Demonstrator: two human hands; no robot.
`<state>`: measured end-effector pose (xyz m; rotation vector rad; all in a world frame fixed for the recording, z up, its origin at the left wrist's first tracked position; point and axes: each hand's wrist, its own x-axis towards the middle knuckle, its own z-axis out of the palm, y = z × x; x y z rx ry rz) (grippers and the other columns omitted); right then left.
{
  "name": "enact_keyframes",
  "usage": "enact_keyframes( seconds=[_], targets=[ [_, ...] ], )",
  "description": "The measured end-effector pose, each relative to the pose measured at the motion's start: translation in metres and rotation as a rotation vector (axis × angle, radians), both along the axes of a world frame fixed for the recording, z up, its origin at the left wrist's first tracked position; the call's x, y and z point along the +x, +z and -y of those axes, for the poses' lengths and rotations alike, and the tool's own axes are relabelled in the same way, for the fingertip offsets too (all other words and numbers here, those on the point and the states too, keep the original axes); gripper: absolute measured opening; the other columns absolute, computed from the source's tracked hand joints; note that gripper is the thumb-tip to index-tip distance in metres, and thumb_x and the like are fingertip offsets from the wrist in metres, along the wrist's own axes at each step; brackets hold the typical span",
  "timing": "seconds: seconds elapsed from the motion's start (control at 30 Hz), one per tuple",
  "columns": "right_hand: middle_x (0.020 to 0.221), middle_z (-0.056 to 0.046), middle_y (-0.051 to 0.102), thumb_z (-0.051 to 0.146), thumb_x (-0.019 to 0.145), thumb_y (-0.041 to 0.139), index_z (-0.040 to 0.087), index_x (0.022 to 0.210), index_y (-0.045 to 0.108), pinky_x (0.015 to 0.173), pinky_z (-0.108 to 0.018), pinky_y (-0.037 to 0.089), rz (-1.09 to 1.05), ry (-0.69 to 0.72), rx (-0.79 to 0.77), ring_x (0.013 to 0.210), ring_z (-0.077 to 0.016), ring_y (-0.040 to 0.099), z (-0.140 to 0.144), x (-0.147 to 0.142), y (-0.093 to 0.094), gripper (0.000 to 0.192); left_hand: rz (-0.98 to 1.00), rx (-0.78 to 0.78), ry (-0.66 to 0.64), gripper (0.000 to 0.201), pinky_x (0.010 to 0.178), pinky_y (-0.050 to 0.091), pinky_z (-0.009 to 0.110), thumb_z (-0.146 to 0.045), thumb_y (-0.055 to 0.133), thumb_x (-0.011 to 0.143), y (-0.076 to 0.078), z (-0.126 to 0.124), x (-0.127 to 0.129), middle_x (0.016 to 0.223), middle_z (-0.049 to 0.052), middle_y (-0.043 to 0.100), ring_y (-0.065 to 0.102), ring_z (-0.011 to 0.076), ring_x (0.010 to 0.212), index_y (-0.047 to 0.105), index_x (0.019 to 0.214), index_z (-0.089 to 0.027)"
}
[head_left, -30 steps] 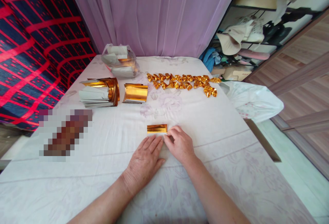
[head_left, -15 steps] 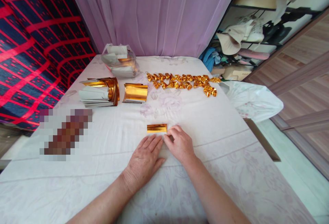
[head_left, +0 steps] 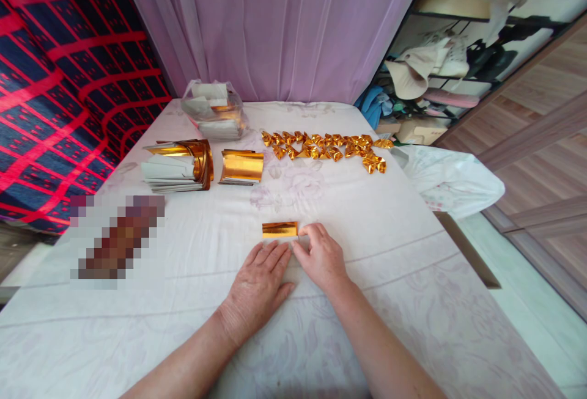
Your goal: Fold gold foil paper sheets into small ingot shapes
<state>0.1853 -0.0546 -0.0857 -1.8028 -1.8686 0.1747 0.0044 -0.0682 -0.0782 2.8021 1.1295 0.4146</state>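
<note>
A gold foil strip (head_left: 280,229) lies flat on the white cloth (head_left: 376,252), near the middle of the table and just beyond both hands. It shows as a short band with its long side running left to right, and part of the sheet nearer the person seems to be covered by the fingers (how much is hidden cannot be told).

The left hand (head_left: 257,289) rests palm down with fingers stretched flat and together, their tips at the strip's near edge. The right hand (head_left: 323,259) sits just beside it, fingers curled, with fingertips pinching or pressing at the strip's right end; whether they actually grip the foil cannot be told.

Farther back, a small foil stack (head_left: 242,165) stands left of centre, and beside it to the left a bigger pile (head_left: 177,164) of gold and white sheets. Behind those is a clear bag (head_left: 213,109) with more sheets. To the right, a row of folded gold pieces (head_left: 325,145) runs across the cloth, well apart from the hands. A pixelated patch (head_left: 117,237) covers something at the left. A lilac curtain (head_left: 275,20) hangs behind the table, a red and dark checked fabric (head_left: 55,81) lies to the left, and cluttered shelves (head_left: 458,63) are to the right.
</note>
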Motion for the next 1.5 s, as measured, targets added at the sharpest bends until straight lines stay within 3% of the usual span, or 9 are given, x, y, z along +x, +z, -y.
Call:
enact_keyframes(
  seconds=[0.6,1.5],
  targets=[
    [0.091,-0.003,0.062,0.024,0.084,0.058,0.021,0.09,0.057,0.067,-0.026,0.043,0.003,0.009,-0.023,0.067,-0.0139,0.056,-0.001,0.0004,0.0008,0.006,-0.003,0.014,0.005,0.051,0.108,0.04,0.047,-0.041,0.053,0.092,0.0003,-0.0008,0.0013,0.133,0.014,0.06,0.052,0.0296,0.126,0.051,0.134,-0.012],
    [0.094,-0.002,0.062,0.024,0.085,0.059,0.024,0.086,0.063,0.068,-0.024,0.044,-0.019,0.053,-0.063,0.077,-0.0139,0.06,0.0001,0.0013,0.0045,0.005,-0.071,-0.024,0.021,0.054,0.112,0.031,0.048,-0.049,0.049,0.093,0.0029,-0.0026,0.0007,0.136,0.01,0.058,0.05,0.0269,0.127,0.05,0.136,-0.017]
  ],
)
